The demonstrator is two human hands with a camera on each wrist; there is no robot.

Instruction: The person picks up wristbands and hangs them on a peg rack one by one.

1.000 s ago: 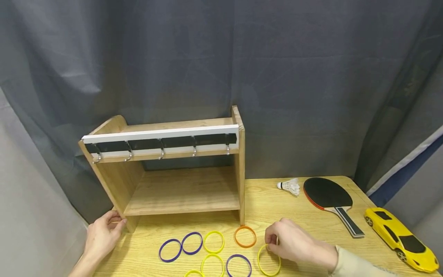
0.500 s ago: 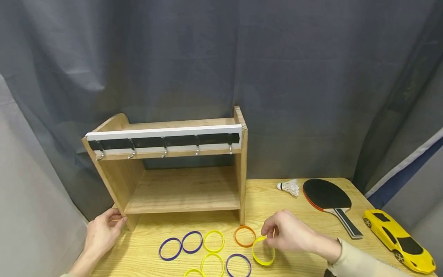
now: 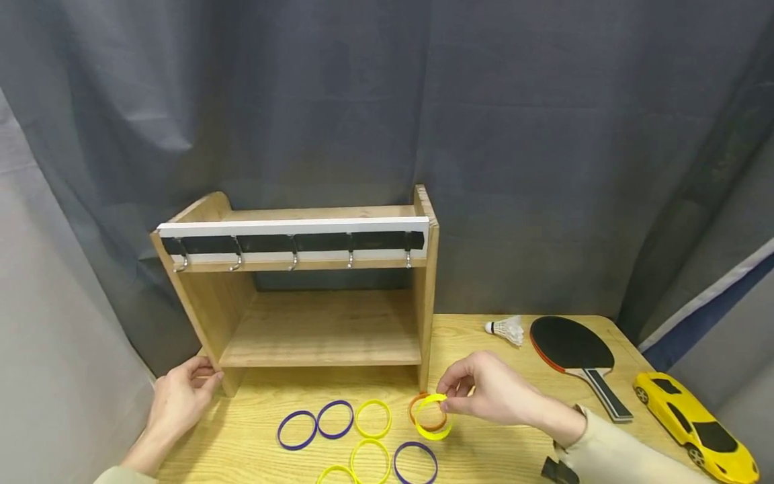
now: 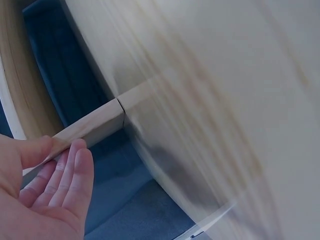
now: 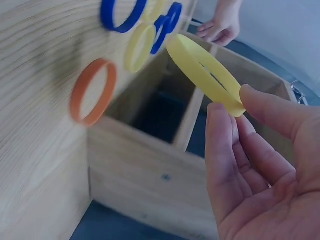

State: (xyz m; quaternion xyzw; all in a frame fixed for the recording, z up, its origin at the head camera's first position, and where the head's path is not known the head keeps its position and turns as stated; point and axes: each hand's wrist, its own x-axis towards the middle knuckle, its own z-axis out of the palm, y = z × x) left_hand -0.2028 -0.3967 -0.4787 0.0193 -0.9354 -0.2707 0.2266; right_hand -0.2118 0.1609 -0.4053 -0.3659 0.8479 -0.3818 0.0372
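Between thumb and fingertips my right hand (image 3: 492,390) pinches a yellow silicone wristband (image 3: 434,435), which overlaps an orange wristband (image 3: 412,411) in the head view. The right wrist view shows the held wristband (image 5: 200,75) raised above the table, gripped at one end. My left hand (image 3: 181,396) grips the lower left front corner of a wooden shelf (image 3: 326,329). Up close in the left wrist view, thumb and fingers lie on either side of its panel edge (image 4: 95,122). Along the shelf's front runs a white-and-black rail (image 3: 320,242) with several bare metal hooks (image 3: 294,262).
Purple wristbands (image 3: 296,449) and more yellow wristbands (image 3: 373,437) lie on the table in front of the shelf. To the right are a shuttlecock (image 3: 506,329), a table tennis bat (image 3: 571,344) and a yellow toy car (image 3: 695,427). A grey curtain (image 3: 514,168) hangs behind.
My right hand has lifted the yellow wristband off the table and carried it left and forward, over the orange one. The left hand keeps its grip on the shelf.
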